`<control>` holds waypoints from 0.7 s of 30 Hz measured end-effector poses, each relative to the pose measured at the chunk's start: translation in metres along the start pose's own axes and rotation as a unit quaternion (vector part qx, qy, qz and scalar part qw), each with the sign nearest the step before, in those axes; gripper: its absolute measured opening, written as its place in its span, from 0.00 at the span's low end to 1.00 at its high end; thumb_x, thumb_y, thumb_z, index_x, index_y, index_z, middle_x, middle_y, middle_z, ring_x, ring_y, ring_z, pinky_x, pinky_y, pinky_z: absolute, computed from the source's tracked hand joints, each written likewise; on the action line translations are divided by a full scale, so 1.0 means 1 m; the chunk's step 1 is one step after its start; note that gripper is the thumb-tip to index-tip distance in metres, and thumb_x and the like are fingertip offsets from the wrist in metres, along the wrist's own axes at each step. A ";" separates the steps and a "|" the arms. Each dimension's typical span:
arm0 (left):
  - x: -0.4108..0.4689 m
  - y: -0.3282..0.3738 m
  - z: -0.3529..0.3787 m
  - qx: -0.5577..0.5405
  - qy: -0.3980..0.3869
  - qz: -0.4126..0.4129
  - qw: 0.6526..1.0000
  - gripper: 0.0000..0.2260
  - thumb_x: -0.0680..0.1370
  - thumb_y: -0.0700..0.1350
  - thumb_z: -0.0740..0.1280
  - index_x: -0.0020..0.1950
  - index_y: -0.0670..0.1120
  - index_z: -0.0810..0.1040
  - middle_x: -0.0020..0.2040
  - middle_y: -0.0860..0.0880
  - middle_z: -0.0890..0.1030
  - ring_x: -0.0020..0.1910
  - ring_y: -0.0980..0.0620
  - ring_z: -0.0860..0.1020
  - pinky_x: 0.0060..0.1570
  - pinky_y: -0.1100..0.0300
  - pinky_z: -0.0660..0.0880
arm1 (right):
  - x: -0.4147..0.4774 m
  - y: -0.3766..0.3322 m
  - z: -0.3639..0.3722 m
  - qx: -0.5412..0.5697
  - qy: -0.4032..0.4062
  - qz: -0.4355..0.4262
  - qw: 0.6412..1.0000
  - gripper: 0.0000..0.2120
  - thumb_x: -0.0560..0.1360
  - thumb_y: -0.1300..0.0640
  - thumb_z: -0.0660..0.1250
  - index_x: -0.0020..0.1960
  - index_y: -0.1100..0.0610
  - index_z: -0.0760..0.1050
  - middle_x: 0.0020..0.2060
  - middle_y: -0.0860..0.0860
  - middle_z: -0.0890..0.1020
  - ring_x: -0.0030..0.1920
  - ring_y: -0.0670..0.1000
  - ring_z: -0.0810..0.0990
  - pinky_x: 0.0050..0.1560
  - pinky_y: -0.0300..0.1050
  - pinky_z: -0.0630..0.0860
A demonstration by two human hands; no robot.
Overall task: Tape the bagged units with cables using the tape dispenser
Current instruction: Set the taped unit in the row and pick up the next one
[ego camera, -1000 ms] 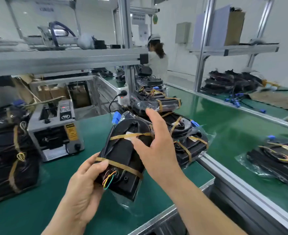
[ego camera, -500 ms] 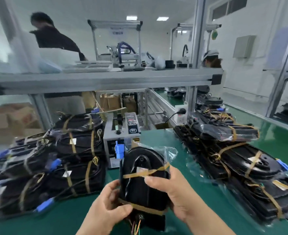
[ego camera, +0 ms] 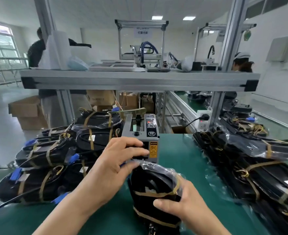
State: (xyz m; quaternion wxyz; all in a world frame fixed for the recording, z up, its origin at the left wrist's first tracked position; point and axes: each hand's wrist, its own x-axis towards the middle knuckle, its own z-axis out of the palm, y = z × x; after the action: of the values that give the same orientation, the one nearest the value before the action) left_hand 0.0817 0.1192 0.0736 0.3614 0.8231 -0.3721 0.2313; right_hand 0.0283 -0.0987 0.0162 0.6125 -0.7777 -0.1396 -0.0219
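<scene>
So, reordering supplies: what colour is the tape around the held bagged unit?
Tan-brown tape, head view.

I see a gray shelf (ego camera: pixel 140 80) up ahead. Brown boxes (ego camera: pixel 26 111) sit on the floor at the left. A black plug is in a white socket (ego camera: pixel 202 119).

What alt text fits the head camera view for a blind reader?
The left hand is at the front of the grey tape dispenser while the right hand grips a taped bagged unit at the green bench; similar units are piled either side.

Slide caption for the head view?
Left hand at the tape dispenser, right hand gripping a taped, bagged unit.
</scene>
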 end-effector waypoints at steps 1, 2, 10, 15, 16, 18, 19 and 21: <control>0.003 0.002 -0.001 -0.006 -0.013 0.008 1.000 0.13 0.76 0.40 0.71 0.58 0.54 0.84 0.59 0.60 0.77 0.66 0.55 0.71 0.64 0.71 0.65 | 0.001 -0.001 -0.001 -0.002 -0.013 -0.004 1.000 0.32 0.66 0.53 0.78 0.68 0.42 0.75 0.62 0.45 0.82 0.64 0.47 0.80 0.67 0.46 0.72; 0.006 0.004 -0.001 -0.013 -0.022 0.014 1.000 0.10 0.76 0.43 0.70 0.55 0.53 0.85 0.56 0.60 0.78 0.64 0.55 0.73 0.62 0.69 0.67 | 0.001 -0.001 -0.003 0.000 -0.023 -0.008 1.000 0.32 0.67 0.54 0.79 0.68 0.40 0.74 0.63 0.46 0.82 0.65 0.48 0.79 0.67 0.44 0.72; 0.014 0.011 0.000 -0.134 -0.076 -0.046 0.987 0.08 0.75 0.42 0.71 0.44 0.56 0.85 0.43 0.54 0.82 0.45 0.54 0.81 0.45 0.67 0.75 | -0.002 -0.004 -0.009 0.026 -0.043 -0.016 0.999 0.32 0.67 0.58 0.81 0.66 0.38 0.76 0.61 0.46 0.83 0.63 0.48 0.81 0.62 0.38 0.75; 0.019 0.013 0.010 -0.205 -0.013 -0.209 0.956 0.09 0.76 0.39 0.71 0.42 0.53 0.85 0.40 0.46 0.83 0.39 0.37 0.78 0.45 0.44 0.77 | 0.000 -0.011 -0.010 0.044 -0.069 -0.005 0.997 0.31 0.68 0.60 0.80 0.67 0.41 0.76 0.59 0.48 0.84 0.63 0.48 0.81 0.63 0.39 0.75; 0.018 0.013 0.006 -0.187 -0.048 -0.198 0.961 0.09 0.77 0.40 0.70 0.45 0.54 0.85 0.43 0.47 0.83 0.41 0.39 0.79 0.47 0.41 0.77 | 0.000 -0.010 -0.011 0.047 -0.055 -0.003 0.997 0.31 0.68 0.60 0.80 0.66 0.42 0.77 0.60 0.49 0.84 0.63 0.49 0.81 0.63 0.41 0.75; 0.019 0.017 -0.004 -0.120 -0.113 -0.131 0.978 0.14 0.77 0.39 0.70 0.52 0.60 0.82 0.52 0.55 0.82 0.49 0.54 0.80 0.52 0.52 0.77 | 0.000 -0.009 -0.012 0.055 -0.034 -0.004 0.998 0.31 0.68 0.59 0.80 0.67 0.43 0.76 0.61 0.49 0.84 0.64 0.50 0.80 0.65 0.45 0.75; 0.021 0.021 -0.007 -0.097 -0.129 -0.094 0.982 0.17 0.77 0.40 0.71 0.55 0.62 0.81 0.55 0.58 0.80 0.54 0.59 0.79 0.54 0.60 0.75 | 0.000 -0.009 -0.013 0.054 -0.027 -0.003 0.998 0.31 0.68 0.59 0.80 0.67 0.43 0.76 0.61 0.48 0.83 0.65 0.49 0.80 0.65 0.44 0.75; 0.027 0.028 -0.008 -0.083 -0.131 -0.041 0.987 0.14 0.76 0.47 0.72 0.56 0.65 0.80 0.57 0.61 0.79 0.58 0.63 0.77 0.56 0.71 0.71 | -0.001 -0.011 -0.012 0.050 -0.024 -0.001 0.998 0.30 0.69 0.59 0.79 0.67 0.42 0.76 0.62 0.46 0.83 0.65 0.47 0.80 0.62 0.38 0.75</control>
State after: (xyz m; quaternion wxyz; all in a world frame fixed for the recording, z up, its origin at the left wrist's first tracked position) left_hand 0.0760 0.1005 0.1082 0.3863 0.8279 -0.3998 0.0747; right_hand 0.0260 -0.1085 0.0294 0.6474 -0.7460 -0.1560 0.0026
